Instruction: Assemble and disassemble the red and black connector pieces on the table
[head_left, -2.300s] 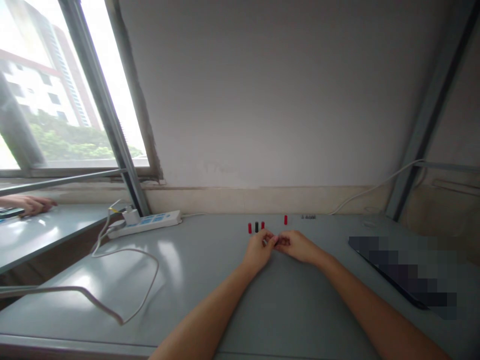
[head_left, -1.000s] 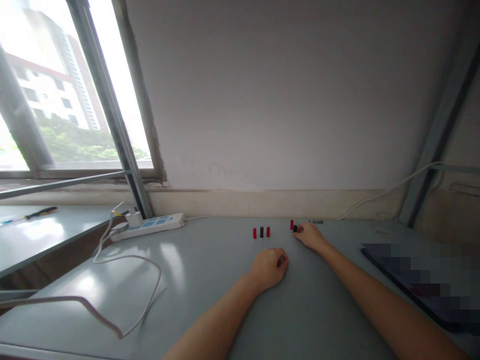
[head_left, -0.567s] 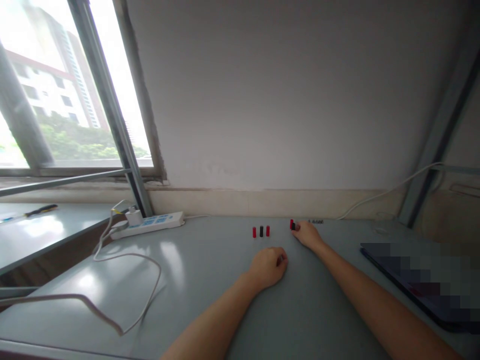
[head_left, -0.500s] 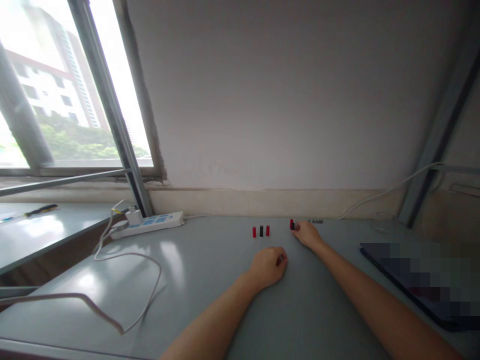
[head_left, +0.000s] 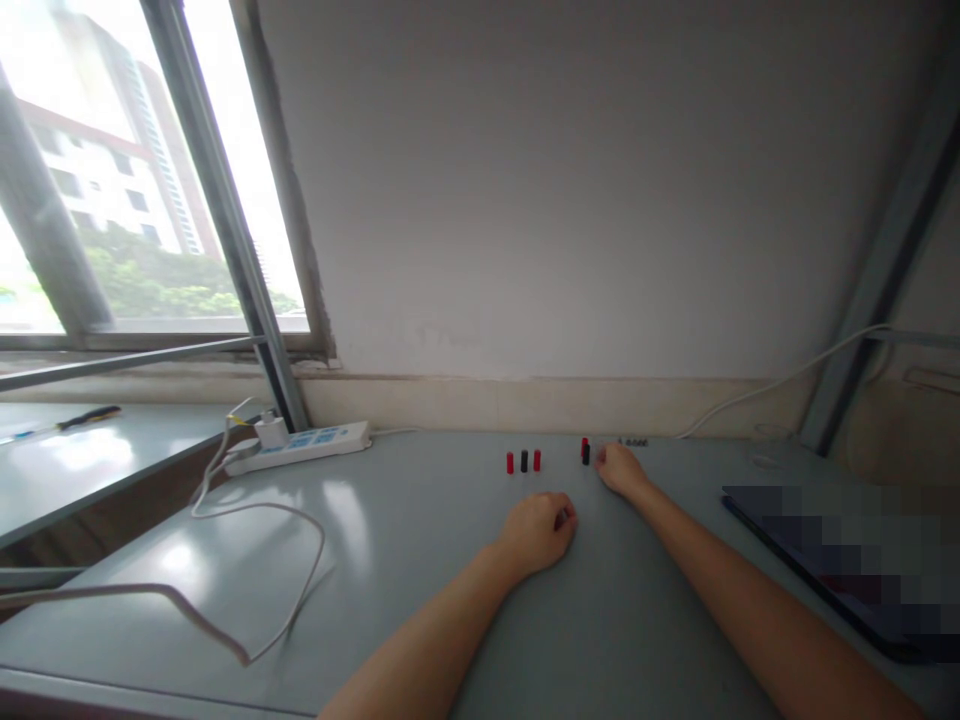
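Three small cylinders stand upright in a row on the grey desk: a red cylinder, a black cylinder and a second red cylinder. Farther right, another black cylinder stands just in front of another red cylinder, partly covering it. My right hand is just right of this pair, its fingertips slightly apart with a narrow gap to the black cylinder. My left hand rests on the desk nearer to me, loosely curled, with nothing visible in it.
Several small dark pieces lie behind my right hand near the wall. A white power strip with a looping cable is at left. A dark flat object, partly pixelated, lies at right, near a clear cup.
My right hand has let go of the black cylinder and drawn back slightly to the right. That cylinder now stands by itself before the red one. My left hand stays put.
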